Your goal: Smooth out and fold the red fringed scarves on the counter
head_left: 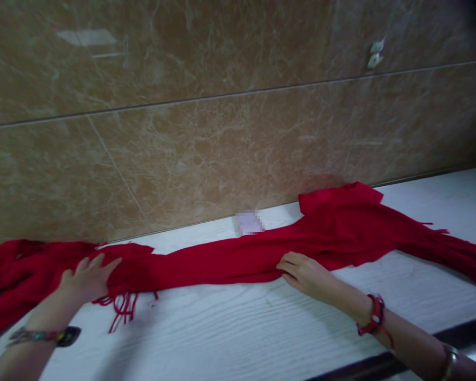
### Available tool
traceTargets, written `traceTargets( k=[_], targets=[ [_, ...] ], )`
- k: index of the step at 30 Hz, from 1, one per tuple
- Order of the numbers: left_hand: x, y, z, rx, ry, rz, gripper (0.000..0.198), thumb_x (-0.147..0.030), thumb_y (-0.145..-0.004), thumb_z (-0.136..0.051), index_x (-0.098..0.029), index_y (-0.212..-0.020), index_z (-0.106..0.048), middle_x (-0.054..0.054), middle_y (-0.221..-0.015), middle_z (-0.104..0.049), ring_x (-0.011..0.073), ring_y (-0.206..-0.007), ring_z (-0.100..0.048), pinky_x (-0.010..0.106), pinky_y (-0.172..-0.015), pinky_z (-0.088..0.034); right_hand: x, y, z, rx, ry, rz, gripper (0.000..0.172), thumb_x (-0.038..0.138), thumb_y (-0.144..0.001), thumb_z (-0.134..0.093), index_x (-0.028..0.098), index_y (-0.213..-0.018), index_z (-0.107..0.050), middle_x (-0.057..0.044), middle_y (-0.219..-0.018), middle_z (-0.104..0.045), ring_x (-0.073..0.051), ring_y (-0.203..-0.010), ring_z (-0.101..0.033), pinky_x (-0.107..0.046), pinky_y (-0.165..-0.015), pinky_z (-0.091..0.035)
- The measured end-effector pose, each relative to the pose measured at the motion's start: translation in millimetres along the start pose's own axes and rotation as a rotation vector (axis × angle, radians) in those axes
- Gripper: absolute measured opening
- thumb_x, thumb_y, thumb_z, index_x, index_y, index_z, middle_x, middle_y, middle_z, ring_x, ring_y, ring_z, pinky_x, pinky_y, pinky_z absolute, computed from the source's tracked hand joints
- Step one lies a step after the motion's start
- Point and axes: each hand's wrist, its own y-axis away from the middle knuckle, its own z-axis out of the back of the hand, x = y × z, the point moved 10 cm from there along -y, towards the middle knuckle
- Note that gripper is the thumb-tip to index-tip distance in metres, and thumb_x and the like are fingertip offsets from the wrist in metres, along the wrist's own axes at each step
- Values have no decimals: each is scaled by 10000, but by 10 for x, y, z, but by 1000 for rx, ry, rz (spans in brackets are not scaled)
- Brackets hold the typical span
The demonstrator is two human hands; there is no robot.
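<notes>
A long red scarf (218, 262) with fringed ends lies stretched across the white wood-grain surface. Its middle is a narrow folded band, while the right part spreads wider and its fringe trails off to the right edge. On the left the cloth is bunched, with some tassels hanging toward me. My left hand (89, 280) rests on the bunched left part, fingers spread. My right hand (303, 272) has its fingers closed at the near edge of the band, right of the middle; the cloth between them is partly hidden.
Behind the scarf stands a brown marbled tile wall (222, 153). A small pale, blurred-out box (249, 222) sits against the scarf's far edge, near the wall. A white fixture (375, 54) is mounted on the wall at upper right. The white surface (222, 328) ends in a dark edge at lower right.
</notes>
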Motion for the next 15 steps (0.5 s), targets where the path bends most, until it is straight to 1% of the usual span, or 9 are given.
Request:
traceTargets(
  k=[1,2,3,4,6,8,9,11,15],
  targets=[
    [-228,51,-123,133,-13,-43,421,-225,-709,-553,-221,-1129,-556,100,-1216,-525,338,-1109,-447,504,-842,-363,-5,3,18,-21,-24,-3,180,156,-792,-506,165,-924,-628,-81,-901,-621,-193,-853,-566,-349,-784,-470],
    [-521,110,-128,174,3,-118,470,-216,-727,-540,-228,-1195,-499,111,-1288,-455,332,-1174,-385,498,-879,-344,-16,7,28,-40,-44,-10,178,188,-799,-515,163,-938,-624,-81,-916,-620,-195,-869,-562,-358,-803,-464],
    [-850,179,-69,175,34,-212,501,-218,-747,-522,-214,-1242,-447,126,-1333,-395,320,-1216,-335,479,-906,-335,-33,9,24,-50,-58,-20,183,203,-806,-515,158,-949,-620,-81,-924,-621,-194,-881,-559,-363,-817,-459],
    [-1139,250,9,171,62,-260,522,-224,-736,-542,-176,-1246,-443,151,-1330,-387,317,-1220,-328,455,-915,-343,-52,11,8,-51,-62,-30,187,192,-813,-505,152,-957,-617,-80,-929,-623,-192,-885,-557,-365,-826,-455],
    [-1763,443,255,111,204,-439,467,-219,-777,-498,-189,-1240,-449,125,-1290,-427,254,-1192,-373,389,-946,-343,-87,11,-45,-31,-46,-44,214,122,-818,-467,139,-971,-615,-80,-936,-623,-187,-893,-553,-360,-833,-454],
    [-2258,676,419,105,327,-610,394,-199,-796,-472,-228,-1189,-492,85,-1206,-491,199,-1105,-457,333,-920,-383,-99,11,-93,-1,-22,-40,261,58,-804,-438,129,-984,-614,-83,-943,-620,-185,-901,-547,-351,-829,-456],
    [-2415,769,457,101,343,-653,375,-183,-798,-468,-233,-1167,-508,78,-1165,-515,193,-1056,-490,332,-896,-403,-98,11,-103,9,-16,-33,272,45,-797,-437,124,-988,-614,-86,-945,-617,-184,-902,-545,-344,-824,-458],
    [-2606,903,442,102,317,-701,356,-136,-799,-454,-223,-1137,-526,75,-1102,-551,196,-986,-528,347,-852,-432,-81,11,-103,25,-20,-15,260,57,-799,-449,125,-985,-618,-86,-943,-616,-179,-892,-544,-323,-807,-461],
    [-2711,974,332,76,192,-722,347,-32,-797,-396,-189,-1054,-568,81,-1016,-588,207,-915,-558,360,-788,-450,-57,7,-85,57,17,-12,228,69,-804,-462,156,-925,-635,-62,-882,-626,-165,-817,-554,-298,-749,-458]
  ],
)
